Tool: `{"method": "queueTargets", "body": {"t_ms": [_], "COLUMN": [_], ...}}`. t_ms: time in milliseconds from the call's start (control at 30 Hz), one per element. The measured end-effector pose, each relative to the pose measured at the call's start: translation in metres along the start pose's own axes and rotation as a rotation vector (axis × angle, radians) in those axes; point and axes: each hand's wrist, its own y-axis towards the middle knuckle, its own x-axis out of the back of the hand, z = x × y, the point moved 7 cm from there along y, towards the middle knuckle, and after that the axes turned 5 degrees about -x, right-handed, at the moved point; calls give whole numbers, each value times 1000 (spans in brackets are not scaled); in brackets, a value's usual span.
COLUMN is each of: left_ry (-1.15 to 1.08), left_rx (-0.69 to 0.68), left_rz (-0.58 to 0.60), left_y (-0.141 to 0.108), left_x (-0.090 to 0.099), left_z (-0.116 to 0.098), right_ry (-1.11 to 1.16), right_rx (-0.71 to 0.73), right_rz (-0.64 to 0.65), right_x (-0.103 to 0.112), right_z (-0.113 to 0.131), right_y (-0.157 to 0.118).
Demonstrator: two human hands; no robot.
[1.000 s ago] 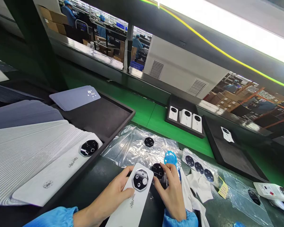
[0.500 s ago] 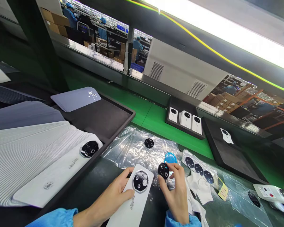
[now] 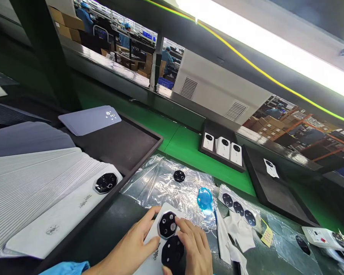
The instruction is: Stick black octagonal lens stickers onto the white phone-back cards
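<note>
My left hand (image 3: 134, 240) is closed round a white phone back panel (image 3: 149, 263) with a black octagonal camera ring (image 3: 167, 224) near its top. Over the panel, my right hand (image 3: 193, 244) grips a loose black camera cover (image 3: 172, 251) just below that ring, its fingertips at the ring's right edge. Past the hands, another black cover (image 3: 179, 176) lies on clear plastic film (image 3: 160, 183), with a round blue film piece (image 3: 204, 198) to its right.
A black tray (image 3: 132, 172) at the left holds fanned white panels (image 3: 60, 217) and grey-blue ones (image 3: 90, 120). White cloths (image 3: 240, 233), bagged black covers (image 3: 238, 208) and a yellow label (image 3: 266, 235) lie right. Further back stand smaller trays (image 3: 222, 157) (image 3: 283, 191).
My right hand has moved down and left, bringing the black cover over the white panel below its camera ring. The blue film piece is now uncovered.
</note>
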Motion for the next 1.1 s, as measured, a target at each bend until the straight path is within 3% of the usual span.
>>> {"method": "queueTargets", "body": {"t_ms": [167, 467, 667, 1100], "left_ry": [46, 34, 12, 2], "left_rx": [-10, -8, 36, 85], "left_rz": [1, 25, 38, 53], "left_y": [-2, -2, -3, -3], "left_x": [1, 0, 0, 1], "left_z": [0, 4, 6, 5], "right_ry": [-70, -166, -119, 55], "right_rx": [187, 311, 286, 143], "right_rz": [-68, 128, 209, 197], "right_x": [0, 7, 1, -1], "right_z": [6, 25, 17, 12], "right_y": [3, 25, 17, 14]}}
